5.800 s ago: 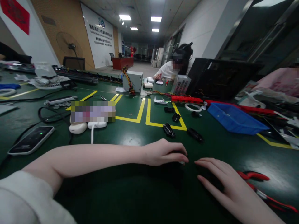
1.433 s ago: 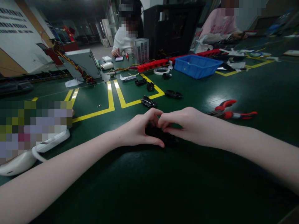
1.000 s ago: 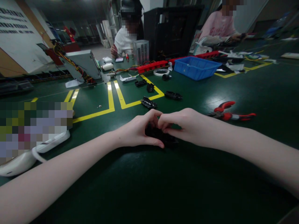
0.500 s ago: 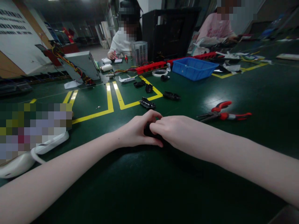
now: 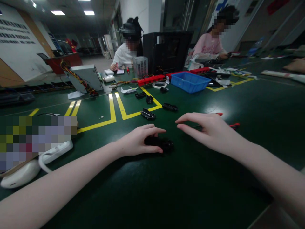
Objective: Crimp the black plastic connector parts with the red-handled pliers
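My left hand is curled around a dark black plastic part at the table's middle, thumb below and fingers above. Its right end pokes out past the fingers; the rest sits in the palm's shadow. To the right, my right hand hovers with thumb and forefinger apart, nothing visible between them. Behind that hand lie red-handled pliers, mostly covered by it. Beyond both hands are a black ribbed piece, a longer black piece and smaller black pieces.
Farther back stand a blue bin, a red power strip, a white ring and a metal power-supply box. A white power strip is at left, beside my forearm. Two people sit across the green table.
My right hand has moved away to the right from the left hand, its fingers now apart. The black part shows more in my left hand. The view has tilted upward.
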A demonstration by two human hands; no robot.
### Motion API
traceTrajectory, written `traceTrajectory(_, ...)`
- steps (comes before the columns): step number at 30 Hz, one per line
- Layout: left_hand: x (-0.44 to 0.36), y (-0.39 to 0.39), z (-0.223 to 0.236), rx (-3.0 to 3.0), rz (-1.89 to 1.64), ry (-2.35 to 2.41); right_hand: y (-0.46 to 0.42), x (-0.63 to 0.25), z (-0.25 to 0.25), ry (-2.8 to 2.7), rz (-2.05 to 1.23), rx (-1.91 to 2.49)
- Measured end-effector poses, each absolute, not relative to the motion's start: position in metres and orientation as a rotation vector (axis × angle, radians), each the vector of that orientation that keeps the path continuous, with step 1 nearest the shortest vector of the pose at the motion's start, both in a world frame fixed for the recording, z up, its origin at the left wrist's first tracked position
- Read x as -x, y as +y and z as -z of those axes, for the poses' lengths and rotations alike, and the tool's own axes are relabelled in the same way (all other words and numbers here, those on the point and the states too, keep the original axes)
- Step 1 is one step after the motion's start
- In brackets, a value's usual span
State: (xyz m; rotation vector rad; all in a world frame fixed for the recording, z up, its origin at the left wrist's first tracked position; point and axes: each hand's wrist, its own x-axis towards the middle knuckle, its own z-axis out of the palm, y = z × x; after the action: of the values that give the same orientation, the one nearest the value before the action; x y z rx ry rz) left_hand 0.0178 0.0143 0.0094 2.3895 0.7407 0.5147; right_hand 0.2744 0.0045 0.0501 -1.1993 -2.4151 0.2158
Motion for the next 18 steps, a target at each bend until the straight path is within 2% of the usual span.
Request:
traceTrajectory(4, -0.017, 0.013, -0.011, -2.437, -0.462, 0.709, 0.014, -0.331, -0.034, -2.362, -0.024, 1.348)
traceTrajectory(8, -0.018, 0.011, -0.011, -2.435, -0.514, 0.694, 0.025, -0.373, -0.006, -2.391, 0.017, 1.396)
traceTrajectory(12, -0.019, 0.01, -0.011, -2.447, -0.54, 0.696, 0.035, -0.39, 0.012, -2.362, -0.006, 1.387)
traceTrajectory(18, -0.02, 0.009, -0.011, -2.468, -0.527, 0.72, 0.043, -0.401, 0.01, -2.38, 0.057, 1.417)
